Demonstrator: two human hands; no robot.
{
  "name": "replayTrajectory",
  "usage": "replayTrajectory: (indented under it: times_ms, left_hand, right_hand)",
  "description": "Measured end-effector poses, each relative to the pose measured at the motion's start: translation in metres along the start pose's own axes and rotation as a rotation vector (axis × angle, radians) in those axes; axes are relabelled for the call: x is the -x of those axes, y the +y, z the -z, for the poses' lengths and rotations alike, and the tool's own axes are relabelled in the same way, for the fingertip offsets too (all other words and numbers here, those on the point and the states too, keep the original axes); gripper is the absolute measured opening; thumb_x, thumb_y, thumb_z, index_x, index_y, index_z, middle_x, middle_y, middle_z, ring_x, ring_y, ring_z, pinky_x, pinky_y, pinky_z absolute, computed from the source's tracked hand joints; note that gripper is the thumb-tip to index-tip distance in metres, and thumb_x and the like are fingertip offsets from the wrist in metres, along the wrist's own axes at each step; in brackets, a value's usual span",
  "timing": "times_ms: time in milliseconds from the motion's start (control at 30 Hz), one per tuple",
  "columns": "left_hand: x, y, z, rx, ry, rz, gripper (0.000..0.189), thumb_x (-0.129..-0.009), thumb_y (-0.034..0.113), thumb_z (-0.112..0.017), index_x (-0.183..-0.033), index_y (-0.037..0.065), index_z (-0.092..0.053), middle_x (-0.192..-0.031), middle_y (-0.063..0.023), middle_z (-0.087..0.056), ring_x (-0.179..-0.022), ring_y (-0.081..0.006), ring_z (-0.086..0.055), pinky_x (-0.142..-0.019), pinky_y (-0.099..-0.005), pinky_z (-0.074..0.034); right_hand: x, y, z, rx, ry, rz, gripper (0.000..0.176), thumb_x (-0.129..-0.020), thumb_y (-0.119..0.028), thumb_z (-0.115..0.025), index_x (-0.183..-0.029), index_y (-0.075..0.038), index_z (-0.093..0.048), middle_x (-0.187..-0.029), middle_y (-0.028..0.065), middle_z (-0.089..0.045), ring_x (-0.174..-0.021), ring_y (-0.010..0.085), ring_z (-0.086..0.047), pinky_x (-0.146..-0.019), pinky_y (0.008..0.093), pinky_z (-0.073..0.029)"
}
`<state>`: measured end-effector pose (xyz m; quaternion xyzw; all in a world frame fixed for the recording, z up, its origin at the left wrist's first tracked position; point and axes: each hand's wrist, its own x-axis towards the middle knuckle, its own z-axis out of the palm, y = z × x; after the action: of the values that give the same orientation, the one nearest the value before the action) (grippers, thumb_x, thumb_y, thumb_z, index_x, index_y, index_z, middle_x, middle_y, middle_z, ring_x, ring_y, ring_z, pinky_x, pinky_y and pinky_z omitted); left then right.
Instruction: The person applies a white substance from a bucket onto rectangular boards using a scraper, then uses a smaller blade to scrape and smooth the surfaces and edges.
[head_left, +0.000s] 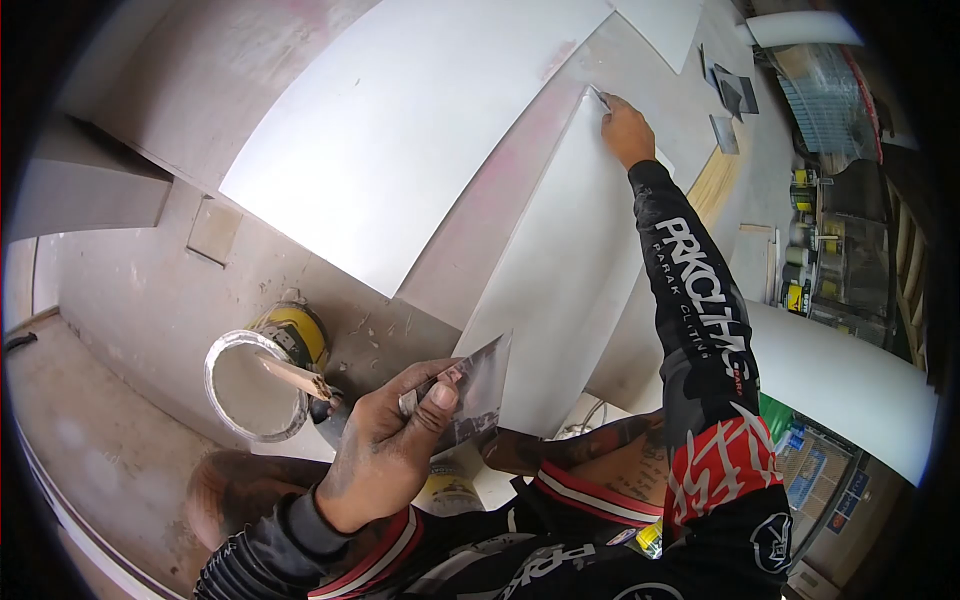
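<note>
Scraper work: right hand (625, 130), stretched far up, pinches a small metal scraper (598, 97) at the top corner of the tall white panel (550, 280); left hand (380, 455) grips a wide grey steel blade (480, 390) low down. Overstretched like that, the tip could slip and gouge the edge.

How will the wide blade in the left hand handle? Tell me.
The wide blade looks like thin metal, so probably light and slightly springy. The left hand pinches its lower edge, so a push might pivot it.
</note>
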<state>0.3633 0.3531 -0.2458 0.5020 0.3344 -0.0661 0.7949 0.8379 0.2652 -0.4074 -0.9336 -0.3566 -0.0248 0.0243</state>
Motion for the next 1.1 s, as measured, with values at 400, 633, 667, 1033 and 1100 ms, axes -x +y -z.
replayTrajectory:
  times_ms: [400, 633, 667, 1033, 1100]
  left_hand:
    - [-0.006, 0.002, 0.001, -0.022, 0.001, -0.011, 0.04, -0.101, 0.031, -0.051, -0.118, -0.005, -0.059, -0.084, -0.0028, -0.06, -0.078, -0.0086, -0.05, -0.072, -0.0238, -0.044]
    - [-0.009, -0.006, 0.01, 0.14, 0.018, 0.06, 0.036, -0.101, 0.031, -0.052, -0.111, -0.002, -0.062, -0.08, 0.0014, -0.058, -0.073, -0.0048, -0.047, -0.065, -0.0219, -0.04]
    - [-0.01, -0.008, 0.011, 0.216, 0.035, 0.091, 0.036, -0.101, 0.031, -0.052, -0.11, -0.002, -0.063, -0.08, 0.0021, -0.058, -0.071, -0.0038, -0.046, -0.063, -0.0217, -0.04]
    - [-0.003, 0.011, 0.023, 0.567, 0.239, -0.154, 0.033, -0.101, 0.031, -0.05, -0.105, -0.001, -0.058, -0.094, -0.0048, -0.063, -0.084, -0.0136, -0.064, -0.076, -0.0298, -0.054]
    - [-0.002, 0.013, 0.032, 0.532, 0.229, -0.145, 0.034, -0.101, 0.031, -0.05, -0.105, -0.002, -0.057, -0.094, -0.0061, -0.063, -0.086, -0.0151, -0.064, -0.077, -0.031, -0.054]
  right_hand:
    - [-0.005, 0.009, -0.003, -0.078, -0.085, 0.094, 0.043, -0.083, -0.01, -0.052, -0.125, -0.007, -0.058, -0.122, 0.017, -0.061, -0.109, 0.036, -0.059, -0.096, 0.0405, -0.046]
    - [0.006, -0.004, 0.027, -0.159, -0.381, 0.09, 0.045, -0.082, -0.01, -0.052, -0.126, -0.012, -0.06, -0.112, 0.0189, -0.066, -0.104, 0.0341, -0.062, -0.092, 0.0375, -0.047]
    - [0.009, -0.005, 0.029, -0.174, -0.402, 0.092, 0.046, -0.082, -0.01, -0.051, -0.126, -0.013, -0.061, -0.112, 0.0197, -0.065, -0.103, 0.0348, -0.062, -0.092, 0.0373, -0.047]
    - [0.091, -0.033, 0.036, -0.229, -0.387, 0.102, 0.043, -0.08, -0.013, -0.055, -0.123, -0.014, -0.063, -0.108, 0.0181, -0.067, -0.099, 0.035, -0.064, -0.089, 0.0388, -0.049]
    - [0.114, -0.048, 0.04, -0.236, -0.37, 0.12, 0.042, -0.08, -0.014, -0.057, -0.122, -0.012, -0.063, -0.108, 0.0175, -0.067, -0.098, 0.0342, -0.064, -0.087, 0.0385, -0.05]
